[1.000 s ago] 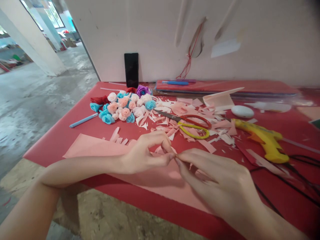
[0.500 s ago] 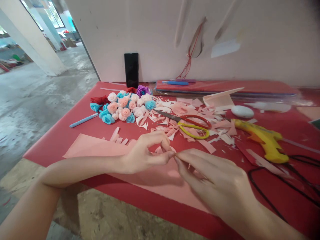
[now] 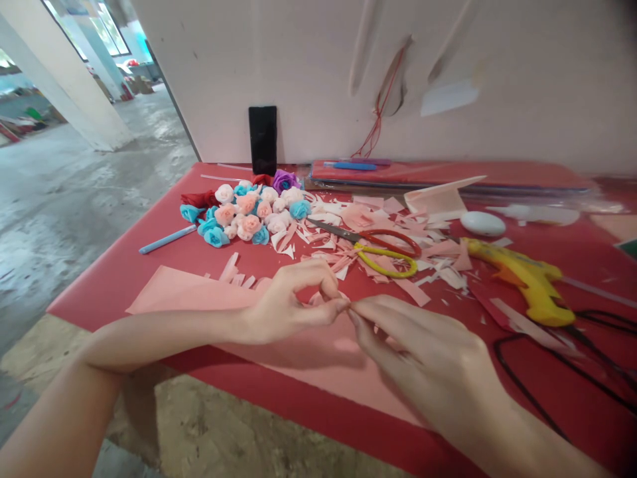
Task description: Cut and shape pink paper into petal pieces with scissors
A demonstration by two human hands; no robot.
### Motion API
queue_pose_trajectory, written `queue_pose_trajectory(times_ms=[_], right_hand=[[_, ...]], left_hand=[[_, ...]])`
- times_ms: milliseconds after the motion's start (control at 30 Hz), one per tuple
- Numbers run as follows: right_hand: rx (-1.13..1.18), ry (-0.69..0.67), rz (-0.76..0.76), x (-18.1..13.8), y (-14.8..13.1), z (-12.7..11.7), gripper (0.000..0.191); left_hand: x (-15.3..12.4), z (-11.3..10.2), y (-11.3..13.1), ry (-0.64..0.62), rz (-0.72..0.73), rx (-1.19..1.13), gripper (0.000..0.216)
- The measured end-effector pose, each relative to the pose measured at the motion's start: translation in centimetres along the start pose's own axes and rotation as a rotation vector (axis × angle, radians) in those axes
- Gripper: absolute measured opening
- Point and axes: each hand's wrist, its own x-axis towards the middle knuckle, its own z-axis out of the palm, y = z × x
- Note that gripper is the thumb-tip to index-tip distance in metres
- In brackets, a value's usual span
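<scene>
My left hand [image 3: 293,302] and my right hand [image 3: 423,348] meet fingertip to fingertip over the red table [image 3: 99,279]. Both are closed in a pinch on a small piece of pink paper [image 3: 343,302], mostly hidden by the fingers. Under them lies a long pink paper sheet [image 3: 199,292] with a fringed upper edge. Beyond the hands sit red-and-yellow scissors [image 3: 378,249] among pink paper scraps [image 3: 358,222]. A pile of small paper roses [image 3: 249,209] in pink, white, blue and purple is at the back left.
A yellow glue gun [image 3: 522,275] with black cables [image 3: 552,368] lies at the right. A blue pen [image 3: 166,239] is at the left, a black phone [image 3: 262,139] leans on the wall, and a white oval object [image 3: 482,222] and stacked paper sheets [image 3: 448,172] sit at the back.
Almost nothing: my fingertips have shifted slightly on the pinched paper, and the hands stay in the same place.
</scene>
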Motion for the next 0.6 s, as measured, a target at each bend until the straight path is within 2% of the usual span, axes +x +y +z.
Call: queue_pose_trajectory(times_ms=[300,467,600], right_hand=[[0.029,0.045,0.051,0.5,0.0,-0.6,0.022],[0.043,0.041,0.044,0.5,0.2,-0.8,0.026],[0.032,0.056,0.038,0.7,0.3,-0.9,0.023]], left_hand=[[0.3,-0.9,0.5,-0.037,-0.012,-0.01,0.026],[0.6,-1.0,1.0,-0.063,-0.011,0.032,0.009],[0.6,-0.9,1.2,-0.046,-0.018,0.037,0.007]])
